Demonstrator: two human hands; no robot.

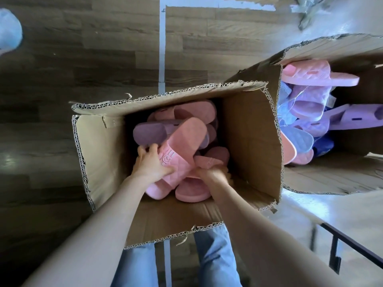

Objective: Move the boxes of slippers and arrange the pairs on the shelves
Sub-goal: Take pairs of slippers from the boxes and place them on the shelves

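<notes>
An open cardboard box [248,129] stands on the floor just in front of me, holding several pink and purple slippers. Both my arms reach down into it. My left hand [150,163] grips the strap of a pink quilted slipper [182,146] that lies tilted on top of the pile. My right hand [211,172] is blurred and curls round the edge of another pink slipper [209,161] beside it. A purple slipper [148,133] lies at the left of the pile. A second cardboard box [310,46] at the right lies open with pink, purple and blue slippers [306,104].
The floor is wood-look planks with a white tape line [162,44] running away from me. A black metal frame [335,251] shows at the lower right. A pale blue blurred shape [9,32] sits at the upper left. My jeans-clad legs [215,257] are below the box.
</notes>
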